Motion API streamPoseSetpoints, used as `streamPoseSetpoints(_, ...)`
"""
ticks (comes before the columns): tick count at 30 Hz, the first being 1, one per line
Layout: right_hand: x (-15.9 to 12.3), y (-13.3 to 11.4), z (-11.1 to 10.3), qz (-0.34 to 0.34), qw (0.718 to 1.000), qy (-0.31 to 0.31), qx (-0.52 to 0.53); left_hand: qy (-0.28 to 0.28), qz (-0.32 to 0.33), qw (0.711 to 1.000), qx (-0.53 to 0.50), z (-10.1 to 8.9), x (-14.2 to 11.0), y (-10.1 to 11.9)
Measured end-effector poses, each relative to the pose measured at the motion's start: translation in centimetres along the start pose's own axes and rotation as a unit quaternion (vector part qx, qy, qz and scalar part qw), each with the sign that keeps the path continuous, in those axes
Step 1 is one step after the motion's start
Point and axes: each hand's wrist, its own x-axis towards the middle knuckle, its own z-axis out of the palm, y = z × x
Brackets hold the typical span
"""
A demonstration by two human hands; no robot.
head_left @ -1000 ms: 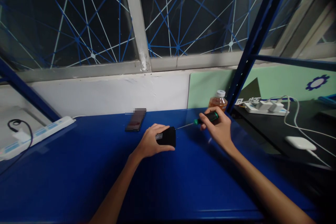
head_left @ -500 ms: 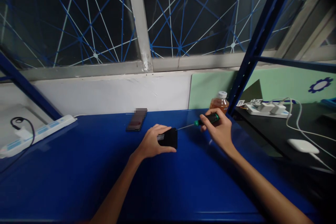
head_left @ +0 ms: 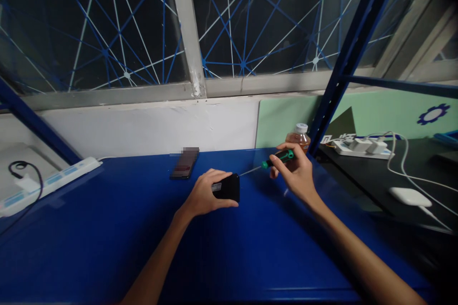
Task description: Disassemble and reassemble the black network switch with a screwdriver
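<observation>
A small black box-shaped device with a pale label lies on the blue table. My left hand grips it from the left, thumb along the near side and fingers along the far side. In my right hand is a screwdriver with a black and green handle, its thin shaft pointing left. The tip meets the device's far right corner, where a tiny screw or hole seems to be; the exact contact is too small to tell. My palm hides part of the label.
A dark phone lies behind my left hand on the blue table. A bottle of amber drink stands behind my right hand. Power strips lie at left and on the black table at right, near a white charger. Blue metal posts rise both sides.
The screwdriver's handle has turned a little in my right fingers, showing more green. My left hand keeps its hold on the device. The whole view has shifted slightly.
</observation>
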Motion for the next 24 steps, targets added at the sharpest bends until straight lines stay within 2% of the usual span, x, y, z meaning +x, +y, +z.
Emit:
streamPoseSetpoints(4,-0.17,0.12,-0.04,-0.001,0.998,0.02,-0.06,-0.001,-0.001,1.0,0.001,-0.07,0.03,0.06)
streamPoseSetpoints(10,-0.04,-0.07,-0.03,0.01,0.998,-0.042,0.035,0.007,-0.005,1.0,-0.008,0.1,-0.04,-0.22)
streamPoseSetpoints(16,-0.04,0.18,0.13,0.016,0.998,0.021,-0.051,-0.011,-0.031,0.999,-0.034,0.16,-0.1,-0.11)
streamPoseSetpoints(21,0.22,0.09,0.0,0.031,0.997,-0.047,0.047,-0.013,-0.019,0.998,-0.05,0.3,-0.12,0.04)
streamPoseSetpoints(24,0.27,0.23,-0.01,0.033,0.997,-0.051,0.056,-0.016,-0.006,0.998,-0.058,0.31,-0.12,0.19)
